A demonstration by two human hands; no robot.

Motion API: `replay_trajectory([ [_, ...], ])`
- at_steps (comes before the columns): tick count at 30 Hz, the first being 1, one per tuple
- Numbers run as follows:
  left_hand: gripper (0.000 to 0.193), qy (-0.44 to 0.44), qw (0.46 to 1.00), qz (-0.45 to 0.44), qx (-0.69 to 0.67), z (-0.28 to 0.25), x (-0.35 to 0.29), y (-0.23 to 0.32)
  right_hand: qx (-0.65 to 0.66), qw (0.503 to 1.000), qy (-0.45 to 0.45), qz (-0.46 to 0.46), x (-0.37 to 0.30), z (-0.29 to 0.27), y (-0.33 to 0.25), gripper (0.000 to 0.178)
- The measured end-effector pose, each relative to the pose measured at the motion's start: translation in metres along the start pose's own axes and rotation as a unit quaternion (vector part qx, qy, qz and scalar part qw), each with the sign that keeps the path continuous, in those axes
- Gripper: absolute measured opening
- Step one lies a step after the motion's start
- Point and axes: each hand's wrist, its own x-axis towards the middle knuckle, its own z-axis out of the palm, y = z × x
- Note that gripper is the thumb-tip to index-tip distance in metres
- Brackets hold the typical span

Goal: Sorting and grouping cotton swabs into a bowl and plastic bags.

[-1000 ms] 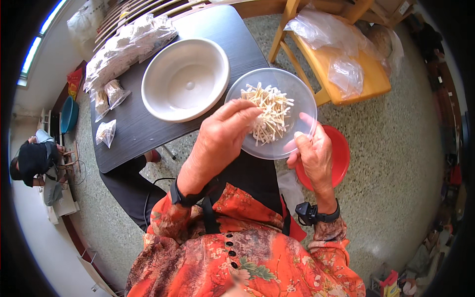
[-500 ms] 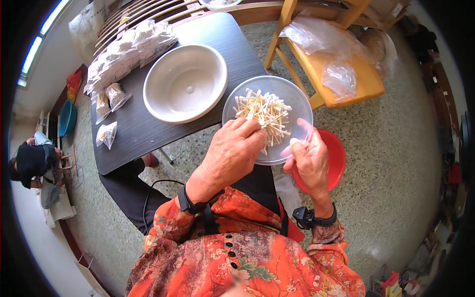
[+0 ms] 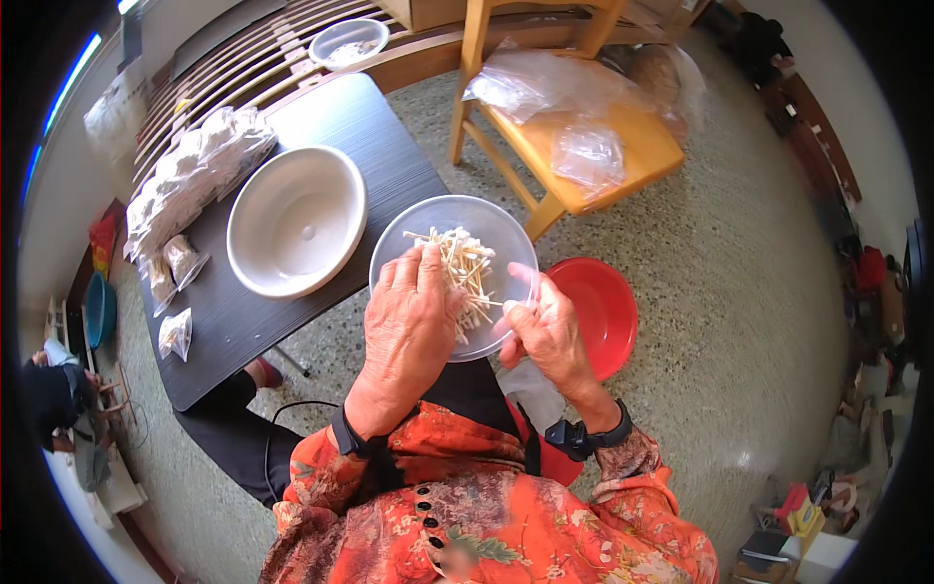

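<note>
A clear round plastic dish (image 3: 443, 219) holds a heap of thin pale sticks (image 3: 467, 273). My left hand (image 3: 409, 326) lies palm down over the near left part of the dish, fingers resting on the sticks. My right hand (image 3: 547, 331) grips the dish's near right rim, thumb on the edge. Both wrists wear dark bands, and orange patterned sleeves fill the lower part of the view.
An empty white bowl (image 3: 297, 234) sits on a black table (image 3: 379, 146) beside several small bagged packets (image 3: 190, 170). A red basin (image 3: 598, 307) lies on the speckled floor under the dish. A wooden chair (image 3: 584, 156) carries clear plastic bags. Another person (image 3: 49, 389) sits at far left.
The dish has come down and toward my body. My left hand has slid from the dish's middle to its near left side, still on the sticks. My right hand keeps its hold.
</note>
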Motion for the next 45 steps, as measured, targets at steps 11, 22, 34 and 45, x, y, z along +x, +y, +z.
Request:
replay_trajectory([
  [11,0.029,0.085,0.981,0.082,-0.151,-0.01,0.004,0.001,0.089,0.995,-0.006,0.043,0.003,-0.026,0.008,0.049],
  [22,0.01,0.054,0.957,0.038,-0.281,0.0,-0.029,-0.016,0.098,0.979,0.175,-0.021,0.02,-0.107,0.001,0.047],
  [34,0.001,-0.033,0.881,-0.236,-0.409,0.01,-0.062,-0.042,0.106,0.916,0.382,-0.059,0.126,-0.23,-0.015,0.029],
  [45,0.003,-0.085,0.92,-0.182,-0.336,0.016,-0.066,-0.048,0.185,0.911,0.367,-0.041,0.21,-0.288,-0.007,0.04],
])
